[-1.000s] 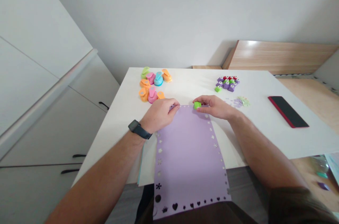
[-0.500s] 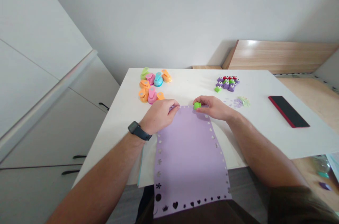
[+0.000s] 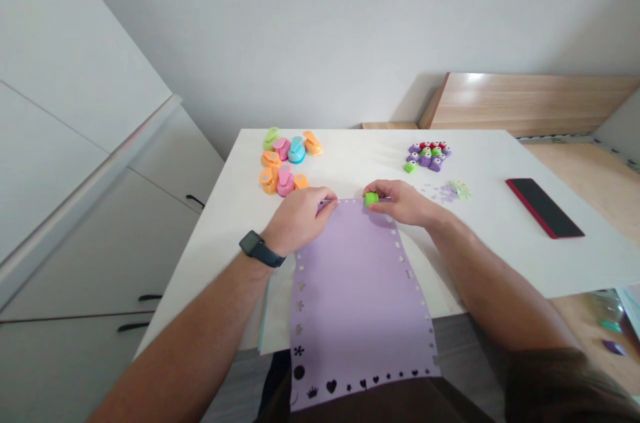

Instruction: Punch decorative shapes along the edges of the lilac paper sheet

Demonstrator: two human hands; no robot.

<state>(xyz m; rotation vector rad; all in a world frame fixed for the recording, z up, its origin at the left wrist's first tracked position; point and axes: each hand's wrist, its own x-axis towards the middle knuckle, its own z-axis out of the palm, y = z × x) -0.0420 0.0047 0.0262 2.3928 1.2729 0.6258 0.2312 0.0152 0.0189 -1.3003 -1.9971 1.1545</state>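
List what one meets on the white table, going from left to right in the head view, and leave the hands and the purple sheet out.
Group of large orange, pink and blue punches → small green punch → group of small purple and red punches → paper scraps → black phone.

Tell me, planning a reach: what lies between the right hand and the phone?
A small pile of paper cut-outs on the white table, seen in the head view between right hand and phone.
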